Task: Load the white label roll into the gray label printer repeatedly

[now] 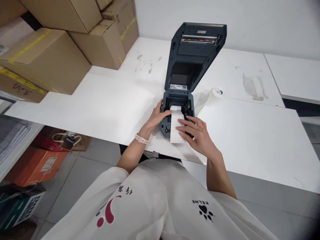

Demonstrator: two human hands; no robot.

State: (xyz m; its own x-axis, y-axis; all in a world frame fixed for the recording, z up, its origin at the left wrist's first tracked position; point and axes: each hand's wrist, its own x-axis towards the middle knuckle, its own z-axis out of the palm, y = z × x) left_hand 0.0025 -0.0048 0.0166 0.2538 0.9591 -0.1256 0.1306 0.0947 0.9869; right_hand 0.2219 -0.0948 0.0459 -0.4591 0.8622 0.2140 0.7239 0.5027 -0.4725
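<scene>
Paper strip (176, 129), plain white, is hanging out of the dark blue-grey label printer (186, 80) and lying over its front edge. The printer is sitting near the front edge of the white surface (112, 100) with its lid standing wide open. The left hand (157, 116) is clasping the printer's left wall, thumb reaching inside. The right hand (198, 133) is lying open, fingers spread, touching the strip's right side. A spare paper roll (213, 96) is lying just right of the printer.

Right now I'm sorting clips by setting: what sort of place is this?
Probably a packing or stock room: stacked cardboard boxes, an open label printer loaded with paper, plain white tables.
</scene>
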